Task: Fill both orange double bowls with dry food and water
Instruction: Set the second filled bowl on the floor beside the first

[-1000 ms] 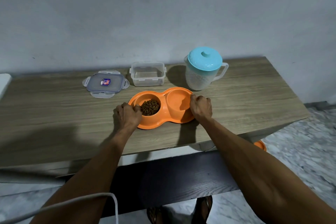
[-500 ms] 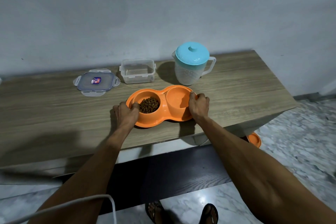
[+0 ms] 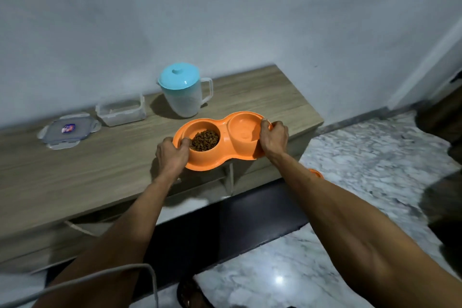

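Mid-frame, the orange double bowl (image 3: 225,130) is held over the front edge of the table (image 3: 100,170). The left hand (image 3: 172,155) grips its food end and the right hand (image 3: 273,136) the other, likely to keep it level so the dry food (image 3: 205,140) cannot spill. Whether the right cup holds water, I cannot tell.

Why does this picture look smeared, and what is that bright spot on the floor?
Head view: motion blur smears the table front and the container, while the orange bowl is sharper; the spot is a light reflected off the glossy floor; the jug throws a soft shadow toward picture-left.
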The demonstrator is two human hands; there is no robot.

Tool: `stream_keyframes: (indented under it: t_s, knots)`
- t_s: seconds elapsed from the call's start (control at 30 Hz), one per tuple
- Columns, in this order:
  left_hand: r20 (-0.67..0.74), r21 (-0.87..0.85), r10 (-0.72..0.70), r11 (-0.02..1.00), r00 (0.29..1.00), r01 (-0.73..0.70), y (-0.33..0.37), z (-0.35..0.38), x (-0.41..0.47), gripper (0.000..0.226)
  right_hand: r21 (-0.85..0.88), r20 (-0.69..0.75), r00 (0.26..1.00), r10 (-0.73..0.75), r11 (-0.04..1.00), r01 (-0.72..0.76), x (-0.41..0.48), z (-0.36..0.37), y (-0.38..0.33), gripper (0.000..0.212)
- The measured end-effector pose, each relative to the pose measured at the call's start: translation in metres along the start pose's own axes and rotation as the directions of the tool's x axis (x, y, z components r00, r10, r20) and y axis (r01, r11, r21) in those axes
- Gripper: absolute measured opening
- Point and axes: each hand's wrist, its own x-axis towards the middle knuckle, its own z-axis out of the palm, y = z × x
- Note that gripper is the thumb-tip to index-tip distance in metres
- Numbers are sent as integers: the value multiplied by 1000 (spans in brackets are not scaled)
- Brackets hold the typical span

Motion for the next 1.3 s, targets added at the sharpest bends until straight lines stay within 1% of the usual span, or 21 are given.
stream_keyframes:
  t_s: [0.2, 0.3, 0.53, 0.7, 0.8, 1.0, 1.17, 1.3]
  knots:
    - [47, -21, 91, 996, 995, -90, 74, 83, -62, 43, 1, -91, 996, 3, 1000, -3, 44, -124, 46, 54]
    - [94, -41, 150, 988, 984, -147, 113, 130, -92, 44, 7, -141, 990, 22, 1000, -21, 65, -188, 71, 56]
    - [200, -70, 284, 959, 938, -275, 207, 230, -156, 46, 39, -281, 958, 65, 998, -56, 119, -323, 127, 55]
    - [271, -108, 358, 934, 893, -342, 266, 302, -181, 49, 84, -379, 920, 102, 994, -75, 160, -397, 158, 53]
    - [301, -132, 385, 923, 873, -361, 296, 349, -189, 51, 82, -417, 900, 125, 992, -100, 194, -431, 177, 54]
    - [336, -145, 403, 915, 851, -376, 348, 447, -189, 40, 64, -425, 894, 145, 989, -130, 277, -476, 219, 55]
    - [363, -129, 363, 932, 858, -339, 376, 520, -187, 37, 17, -391, 909, 144, 989, -149, 343, -504, 249, 51]
    - [384, -102, 315, 949, 868, -300, 382, 562, -183, 37, 17, -350, 918, 186, 981, -192, 383, -510, 275, 49]
